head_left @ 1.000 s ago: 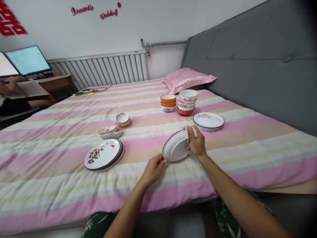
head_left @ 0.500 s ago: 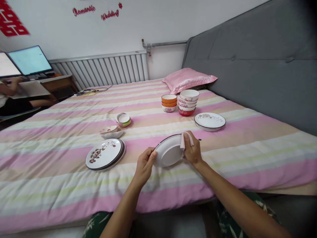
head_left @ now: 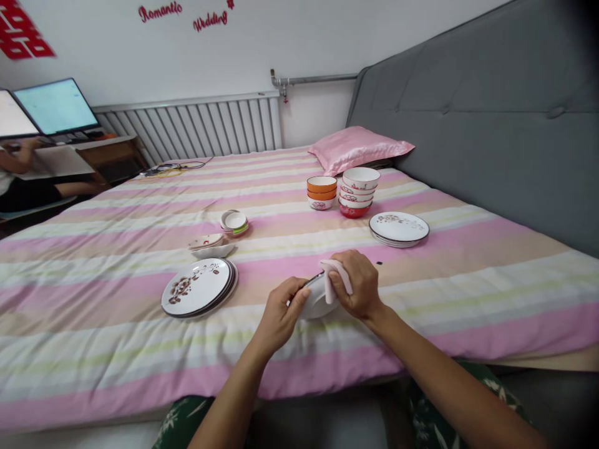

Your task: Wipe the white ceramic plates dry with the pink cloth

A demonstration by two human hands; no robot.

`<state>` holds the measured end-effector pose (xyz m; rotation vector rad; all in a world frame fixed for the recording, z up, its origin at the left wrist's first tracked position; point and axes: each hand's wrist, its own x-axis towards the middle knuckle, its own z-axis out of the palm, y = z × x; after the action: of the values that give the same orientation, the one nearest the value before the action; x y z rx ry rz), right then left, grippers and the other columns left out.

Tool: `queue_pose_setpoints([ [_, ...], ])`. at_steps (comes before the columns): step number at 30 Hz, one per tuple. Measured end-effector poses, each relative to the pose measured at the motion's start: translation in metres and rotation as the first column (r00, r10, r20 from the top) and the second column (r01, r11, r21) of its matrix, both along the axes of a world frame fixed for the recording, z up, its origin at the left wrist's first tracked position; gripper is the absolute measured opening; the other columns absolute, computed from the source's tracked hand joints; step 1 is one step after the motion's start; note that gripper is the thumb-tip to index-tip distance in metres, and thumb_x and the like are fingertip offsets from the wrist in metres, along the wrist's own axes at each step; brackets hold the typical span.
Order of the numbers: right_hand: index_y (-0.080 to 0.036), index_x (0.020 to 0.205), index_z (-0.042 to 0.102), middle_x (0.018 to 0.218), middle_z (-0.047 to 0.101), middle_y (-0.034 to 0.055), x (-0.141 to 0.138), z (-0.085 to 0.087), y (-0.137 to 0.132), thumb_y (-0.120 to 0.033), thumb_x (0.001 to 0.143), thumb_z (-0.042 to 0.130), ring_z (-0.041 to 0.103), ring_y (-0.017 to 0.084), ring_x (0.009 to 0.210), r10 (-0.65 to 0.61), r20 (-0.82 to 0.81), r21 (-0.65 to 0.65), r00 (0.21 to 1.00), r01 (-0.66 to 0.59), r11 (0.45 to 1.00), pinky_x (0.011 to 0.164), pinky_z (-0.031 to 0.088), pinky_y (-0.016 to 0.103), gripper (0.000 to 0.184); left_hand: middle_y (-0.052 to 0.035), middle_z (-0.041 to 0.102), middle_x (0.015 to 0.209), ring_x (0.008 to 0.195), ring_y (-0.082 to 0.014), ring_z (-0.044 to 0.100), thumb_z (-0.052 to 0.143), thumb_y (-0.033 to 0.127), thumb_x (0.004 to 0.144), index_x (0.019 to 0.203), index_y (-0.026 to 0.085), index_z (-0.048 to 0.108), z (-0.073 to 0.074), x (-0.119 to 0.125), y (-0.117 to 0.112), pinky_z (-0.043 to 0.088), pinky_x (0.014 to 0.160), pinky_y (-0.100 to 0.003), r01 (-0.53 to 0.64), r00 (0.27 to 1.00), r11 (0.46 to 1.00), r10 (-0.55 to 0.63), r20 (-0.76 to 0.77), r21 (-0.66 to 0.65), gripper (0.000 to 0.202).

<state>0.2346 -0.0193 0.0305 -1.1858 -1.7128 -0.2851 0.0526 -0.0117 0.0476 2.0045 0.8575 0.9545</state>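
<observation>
Near the front edge of the bed, my left hand is closed on the left rim of a white plate with a dark edge. The plate is tilted, its underside partly towards me. My right hand grips a pale pink cloth and presses it over the plate's upper rim. Much of the plate is hidden behind the right hand and cloth. To the left lies a stack of flowered plates; to the right is another stack of flowered plates.
Orange-topped bowls and red-and-white bowls stand stacked before a pink pillow. Small dishes and shallow dishes sit left of centre. A grey headboard rises at right. A person sits by monitors at far left.
My right hand has slid the cloth leftwards along the plate's rim, closer to my left hand. The plate has turned and shows less of its underside.
</observation>
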Motion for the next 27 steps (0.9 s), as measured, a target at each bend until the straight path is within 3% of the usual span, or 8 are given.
queue_pose_setpoints([
  [4,-0.017,0.087,0.053,0.078,0.058,0.0067,-0.002,0.003,-0.001,-0.03,0.084,0.043,0.05,0.02,0.074,-0.005,0.0,-0.02,1.0,0.005,1.0,0.07,0.038,0.033,0.017,-0.0049,0.061,0.087,0.078,-0.0154,0.053,0.042,0.033,0.089,0.096,0.015,0.06,0.003,0.004,0.0,0.04,0.07,-0.025,0.023,1.0,0.999,-0.023,-0.005,-0.033,0.026],
  [9,-0.018,0.087,0.054,0.08,0.057,0.0065,0.008,0.0,0.003,-0.03,0.086,0.04,0.052,0.019,0.077,-0.05,-0.182,-0.103,0.982,0.031,0.994,0.071,0.039,0.032,0.019,-0.0065,0.062,0.096,0.083,-0.0176,0.056,0.057,0.035,0.08,0.115,0.016,0.05,-0.005,-0.004,0.008,0.042,0.071,-0.027,0.1,0.995,0.981,-0.101,0.005,-0.165,0.04],
  [12,-0.018,0.088,0.055,0.083,0.058,0.0059,0.017,-0.004,0.008,-0.032,0.089,0.036,0.053,0.018,0.079,-0.073,-0.331,-0.155,0.941,0.022,0.988,0.072,0.039,0.03,0.024,-0.0074,0.063,0.095,0.085,-0.0201,0.057,0.064,0.034,0.073,0.104,0.015,0.058,-0.022,-0.007,0.016,0.044,0.073,-0.029,0.117,0.988,0.958,-0.138,-0.065,-0.261,0.037],
  [14,-0.019,0.087,0.055,0.079,0.058,0.0035,0.023,-0.008,0.013,-0.035,0.09,0.034,0.053,0.016,0.073,-0.119,-0.419,-0.192,0.9,0.04,0.98,0.069,0.039,0.028,0.026,-0.0065,0.064,0.084,0.079,-0.0202,0.056,0.06,0.036,0.075,0.092,0.013,0.062,-0.035,-0.005,0.019,0.044,0.068,-0.028,0.128,0.983,0.944,-0.162,-0.09,-0.305,0.029],
  [19,-0.019,0.087,0.057,0.063,0.053,-0.0013,0.035,-0.016,0.023,-0.048,0.088,0.033,0.049,0.014,0.06,-0.268,-0.556,-0.324,0.787,0.091,0.942,0.061,0.037,0.026,0.038,-0.0032,0.058,0.071,0.072,-0.0176,0.052,0.051,0.042,0.081,0.08,0.013,0.061,-0.053,0.009,0.019,0.04,0.063,-0.025,0.05,0.998,0.956,-0.059,-0.022,-0.289,0.031],
  [23,-0.018,0.084,0.056,0.063,0.053,-0.0014,0.039,-0.019,0.023,-0.051,0.087,0.033,0.049,0.014,0.061,-0.274,-0.601,-0.306,0.75,0.101,0.947,0.062,0.037,0.025,0.04,-0.0007,0.051,0.068,0.065,-0.0134,0.045,0.046,0.044,0.084,0.075,0.013,0.056,-0.052,0.015,0.015,0.036,0.059,-0.023,0.05,0.998,0.954,-0.034,0.061,-0.295,0.033],
  [27,-0.019,0.075,0.051,0.06,0.047,-0.0029,0.035,-0.021,0.02,-0.048,0.088,0.033,0.046,0.013,0.058,-0.226,-0.637,-0.258,0.737,0.073,0.963,0.059,0.036,0.024,0.037,0.0,0.05,0.072,0.069,-0.0127,0.044,0.045,0.042,0.085,0.079,0.014,0.056,-0.041,0.011,0.012,0.036,0.064,-0.022,0.026,0.988,0.968,0.012,0.151,-0.248,0.03],
])
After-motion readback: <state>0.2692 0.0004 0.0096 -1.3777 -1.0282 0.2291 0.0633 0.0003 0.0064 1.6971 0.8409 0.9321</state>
